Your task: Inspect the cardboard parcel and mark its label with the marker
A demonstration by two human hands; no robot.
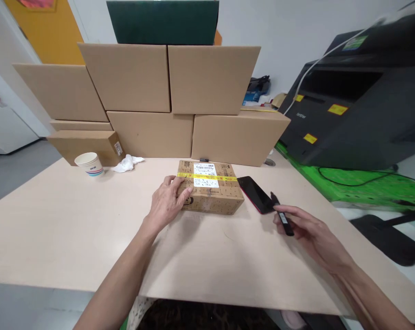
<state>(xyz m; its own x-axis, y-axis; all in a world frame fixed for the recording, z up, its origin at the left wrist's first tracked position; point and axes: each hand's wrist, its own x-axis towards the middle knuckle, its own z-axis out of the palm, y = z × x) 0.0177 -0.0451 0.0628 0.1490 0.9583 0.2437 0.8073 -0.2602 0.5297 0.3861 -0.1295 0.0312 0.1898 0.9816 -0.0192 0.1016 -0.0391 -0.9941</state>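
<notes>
A small cardboard parcel (212, 190) with a white label and yellow tape lies in the middle of the pale table (73, 229). My left hand (168, 201) rests on its left end, fingers curled over the edge. To the right, my right hand (310, 231) pinches a slim black pen-like tool (282, 215), its tip pointing toward the parcel. A dark phone with a red rim (256, 194) lies flat between the parcel and that tool, touching the parcel's right corner.
Several large plain cartons (166, 101) are stacked along the table's far edge. A paper cup (90, 163) and a crumpled white tissue (127, 163) sit at the back left. A black printer (358, 101) stands at right on a green surface (365, 188).
</notes>
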